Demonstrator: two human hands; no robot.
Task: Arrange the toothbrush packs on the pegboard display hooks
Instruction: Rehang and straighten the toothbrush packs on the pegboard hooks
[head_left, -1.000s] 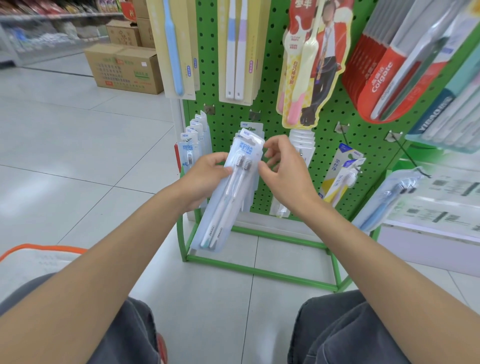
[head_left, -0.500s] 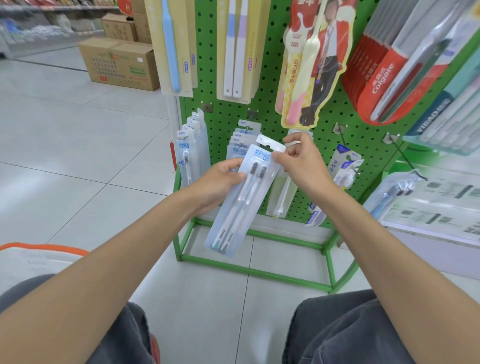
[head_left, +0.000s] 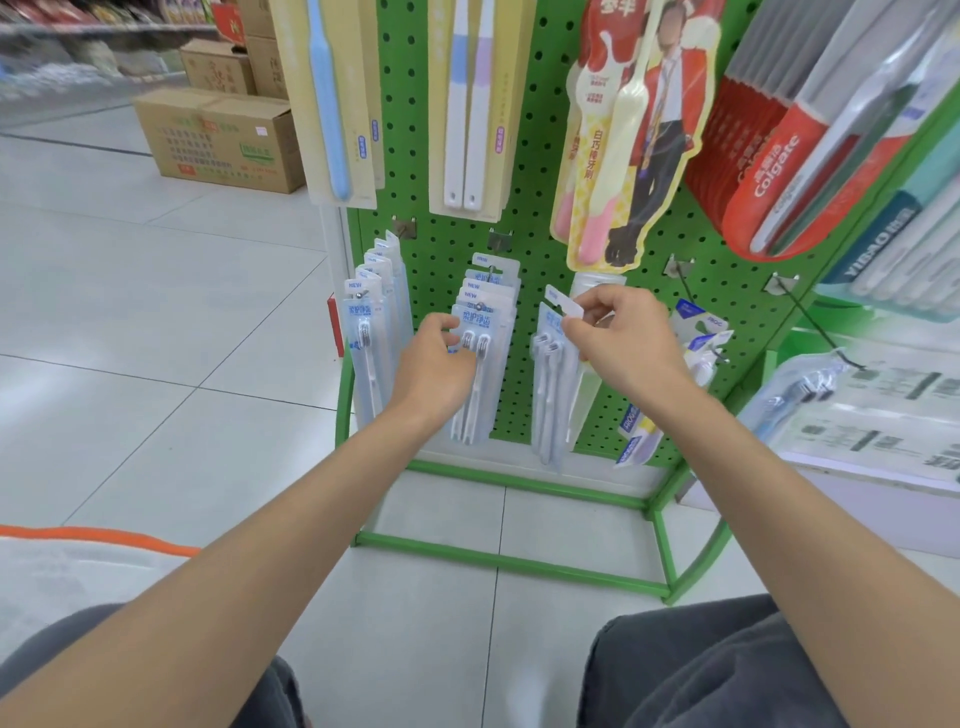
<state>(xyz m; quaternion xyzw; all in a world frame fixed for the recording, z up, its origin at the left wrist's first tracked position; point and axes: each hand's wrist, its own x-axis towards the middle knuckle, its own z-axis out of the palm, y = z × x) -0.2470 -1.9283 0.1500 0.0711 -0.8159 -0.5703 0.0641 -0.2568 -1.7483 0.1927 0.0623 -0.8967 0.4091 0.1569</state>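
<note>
A clear two-brush toothbrush pack (head_left: 551, 395) hangs upright in front of the green pegboard (head_left: 524, 228), right of the middle hook. My right hand (head_left: 621, 343) pinches its white top tab. My left hand (head_left: 441, 361) is at the middle hook's stack of packs (head_left: 485, 296), with thumb and curled fingers on the left edge of the front pack (head_left: 480, 384). Another stack of the same packs (head_left: 370, 332) hangs on the left hook. Whether the pinched pack's tab is over a hook is hidden by my right hand.
Blue-and-yellow packs (head_left: 698, 338) hang just right of my right hand. A long bare hook (head_left: 810, 317) sticks out further right. Large packs hang above. The stand's green floor frame (head_left: 509, 564) lies below. An orange-rimmed basket (head_left: 88, 535) is at lower left, and cardboard boxes (head_left: 223, 140) stand behind.
The pack both hands held has moved right toward the board and now hangs from my right hand alone. My left hand let go and went to the middle stack.
</note>
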